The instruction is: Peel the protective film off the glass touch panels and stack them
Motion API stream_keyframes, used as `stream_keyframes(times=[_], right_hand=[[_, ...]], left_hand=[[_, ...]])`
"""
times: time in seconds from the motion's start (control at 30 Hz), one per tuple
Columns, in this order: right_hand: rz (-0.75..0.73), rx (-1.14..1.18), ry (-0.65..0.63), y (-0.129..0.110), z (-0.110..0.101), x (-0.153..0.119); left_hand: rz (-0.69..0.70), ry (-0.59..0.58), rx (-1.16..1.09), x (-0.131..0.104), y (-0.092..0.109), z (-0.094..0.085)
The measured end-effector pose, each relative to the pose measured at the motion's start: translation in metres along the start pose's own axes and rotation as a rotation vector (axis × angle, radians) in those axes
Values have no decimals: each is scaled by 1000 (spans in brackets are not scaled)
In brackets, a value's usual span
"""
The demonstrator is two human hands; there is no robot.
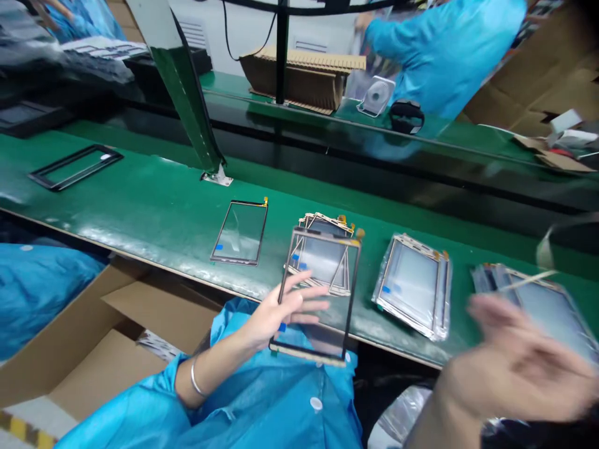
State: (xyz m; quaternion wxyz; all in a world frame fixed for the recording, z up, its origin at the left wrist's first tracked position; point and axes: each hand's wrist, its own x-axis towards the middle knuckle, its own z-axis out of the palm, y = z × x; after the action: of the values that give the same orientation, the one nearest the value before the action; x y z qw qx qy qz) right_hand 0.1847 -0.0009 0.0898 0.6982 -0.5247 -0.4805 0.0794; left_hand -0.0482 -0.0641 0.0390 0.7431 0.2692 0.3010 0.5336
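Observation:
My left hand (285,308) is closed on the left edge of a touch-screen glass panel (322,333), a clear pane with a dark border and a gold flex tail at its top right. The fingers show through the glass. Motion smears my right hand (519,362), at the lower right; its fingers are too blurred to read. Beyond it is a thin pale strip (528,280); contact with the hand is unclear. Behind the held panel lies a stack of similar panels (322,218). A single panel (241,231) rests on the green bench to the left.
Film-wrapped panels (414,280) and another stack (552,302) lie to the right. A black frame (75,167) sits far left. A green post (182,93) rises from the bench (154,212). A cardboard box (88,324) stands below. Across, a person in blue (444,50) works.

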Motion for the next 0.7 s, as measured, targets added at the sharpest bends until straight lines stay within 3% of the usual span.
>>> stream_keyframes(times=[0.03, 0.13, 0.2, 0.27, 0.5, 0.6, 0.7], right_hand=[[23, -18, -86, 3, -10, -22], [351, -28, -506, 6, -28, -81], [520, -11, -598, 6, -31, -103], [576, -1, -586, 7, -31, -109], [382, 58, -740, 11, -23, -99], [198, -26, -738, 4, -18, -100], [37, -29, -808, -8, -34, -103]], left_hand=[[51, 38, -4, 2, 4, 0], [192, 102, 5, 7, 13, 5], [239, 121, 36, 7, 15, 9], [251, 125, 68, 4, 16, 13], [317, 85, 93, -8, 12, 19], [365, 115, 119, -10, 5, 27], [390, 193, 143, -6, 5, 31]])
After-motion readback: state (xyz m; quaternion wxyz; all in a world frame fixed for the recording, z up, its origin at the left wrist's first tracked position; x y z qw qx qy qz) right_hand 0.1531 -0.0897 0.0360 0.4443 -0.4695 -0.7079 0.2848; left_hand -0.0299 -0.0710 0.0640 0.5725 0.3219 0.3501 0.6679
